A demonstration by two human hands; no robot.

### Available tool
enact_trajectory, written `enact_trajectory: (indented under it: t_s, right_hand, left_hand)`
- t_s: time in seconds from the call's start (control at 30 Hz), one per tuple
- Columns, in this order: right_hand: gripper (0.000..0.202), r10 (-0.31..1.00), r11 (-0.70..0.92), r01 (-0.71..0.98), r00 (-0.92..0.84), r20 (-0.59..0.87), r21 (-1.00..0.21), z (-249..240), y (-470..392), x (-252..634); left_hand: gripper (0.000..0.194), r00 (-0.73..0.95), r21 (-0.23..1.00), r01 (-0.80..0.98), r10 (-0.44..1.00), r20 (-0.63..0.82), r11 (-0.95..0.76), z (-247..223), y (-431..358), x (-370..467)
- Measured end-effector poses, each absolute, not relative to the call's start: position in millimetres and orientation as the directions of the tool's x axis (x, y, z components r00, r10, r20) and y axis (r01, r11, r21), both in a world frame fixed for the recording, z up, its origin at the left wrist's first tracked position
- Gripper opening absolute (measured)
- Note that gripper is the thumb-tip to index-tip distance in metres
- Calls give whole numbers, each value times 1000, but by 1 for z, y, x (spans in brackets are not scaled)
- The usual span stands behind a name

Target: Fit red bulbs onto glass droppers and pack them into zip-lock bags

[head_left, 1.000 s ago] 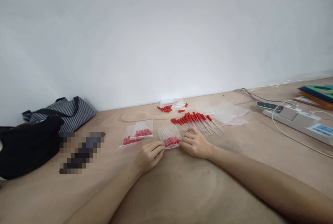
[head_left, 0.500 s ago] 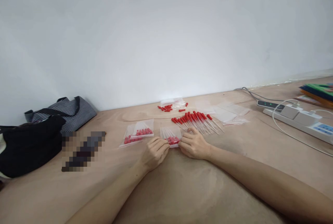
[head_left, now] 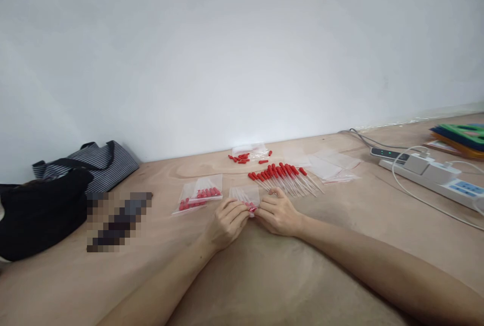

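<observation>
Both hands pinch the near edge of a clear zip bag (head_left: 244,195) holding several red-bulbed droppers. My left hand (head_left: 231,219) is closed on its left part, and my right hand (head_left: 278,213) grips the right part, their fingertips almost meeting. The fingers cover much of the red bulbs and the bag's edge. Left of the bag lie two filled zip bags, an upper one (head_left: 208,184) overlapping a lower one (head_left: 185,208), red bulbs toward me. Just beyond my right hand spreads a pile of loose droppers (head_left: 282,172) with red bulbs and thin clear stems.
Loose red bulbs (head_left: 242,157) lie by a clear bag near the wall. Flat zip bags (head_left: 328,165) rest right of the droppers. A power strip (head_left: 434,179) with cables stands at right, near stacked coloured items (head_left: 459,139). A striped bag (head_left: 109,167) and black cloth (head_left: 45,215) sit at left.
My hands have drawn closer together along the near edge of the bag, and the fingers now cover more of its red bulbs. The view has shifted slightly.
</observation>
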State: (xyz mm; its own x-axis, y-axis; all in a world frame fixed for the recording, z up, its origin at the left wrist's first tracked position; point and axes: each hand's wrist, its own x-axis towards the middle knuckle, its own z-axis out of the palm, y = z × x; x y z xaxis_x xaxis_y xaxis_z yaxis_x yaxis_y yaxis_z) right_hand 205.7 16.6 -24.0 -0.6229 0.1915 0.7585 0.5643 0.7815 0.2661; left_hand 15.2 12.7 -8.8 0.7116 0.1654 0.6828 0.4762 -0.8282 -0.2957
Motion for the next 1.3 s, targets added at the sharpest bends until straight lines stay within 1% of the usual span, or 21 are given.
enact_trajectory:
  t_s: [0.17,0.3,0.4,0.5,0.6,0.67,0.77,0.93,1.0,1.07,1.1,1.17,1.23,1.3]
  right_hand:
    - [23,235,764,597,-610,757,245,-25,19,214]
    - [27,240,744,625,-580,778,236,-27,22,217]
    - [30,244,753,620,-574,782,220,-28,25,217]
    - [25,270,776,598,-602,752,200,-29,26,217]
    - [19,338,777,608,-622,707,163,-30,24,220]
    - [18,379,770,621,-627,681,143,-30,21,222]
    - [18,407,767,628,-635,657,132,-30,17,228]
    - [19,403,770,623,-642,652,139,-29,11,238]
    - [19,410,756,641,-619,670,130,-28,10,242]
    - [19,446,705,702,-550,706,101,-26,14,249]
    - [19,480,657,750,-489,729,70,-24,17,254]
    - [20,579,499,866,-306,755,-32,-21,29,268]
    - [21,709,271,949,-83,700,-162,-18,45,286]
    - [23,838,61,973,72,541,-224,-16,64,305]
  left_hand:
    - [14,705,-344,522,167,690,-780,-5,16,1]
    - [20,704,-340,571,232,672,-747,-4,20,-8]
    - [25,689,-249,602,336,642,-759,-6,20,-11]
    - [22,648,-69,612,450,615,-788,-8,17,-10]
    - [16,556,118,624,545,627,-772,-9,14,-8]
    - [13,494,206,630,591,638,-749,-8,15,-7]
    - [12,436,260,654,634,638,-711,-5,22,-8]
    - [18,327,273,750,696,639,-603,2,49,-24]
    - [19,293,273,779,713,637,-564,3,59,-33]
    - [20,270,262,809,729,629,-526,3,66,-42]
    - [20,265,250,824,737,622,-508,3,68,-47]
    - [18,264,216,852,749,608,-476,2,68,-53]
    - [15,257,177,879,753,605,-442,0,64,-57]
    - [14,233,146,903,748,621,-403,-1,56,-57]
